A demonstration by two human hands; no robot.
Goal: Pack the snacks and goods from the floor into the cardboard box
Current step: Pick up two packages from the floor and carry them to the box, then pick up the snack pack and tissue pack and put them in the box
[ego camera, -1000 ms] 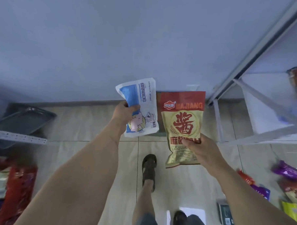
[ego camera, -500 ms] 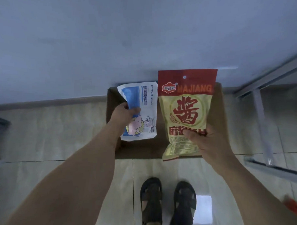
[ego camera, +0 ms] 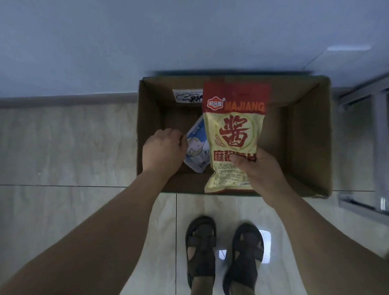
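Probably a stockroom or the back room of a small shop. Bare pale wall (ego camera: pixel 184 31), grey skirting, glossy marbled floor tiles (ego camera: pixel 62 144). Open cardboard box (ego camera: pixel 309 142) set on the floor against the wall. Metal shelving frame (ego camera: pixel 381 152) at the right edge. Packaged retail goods: red-and-yellow MAJIANG pouch (ego camera: pixel 235 132), blue-and-white packet (ego camera: pixel 197 151).

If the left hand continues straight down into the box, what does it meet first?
Probably the bare floor of the cardboard box. The left hand holds the blue-and-white packet low inside it, and nothing else shows below. The depth is hard to judge.
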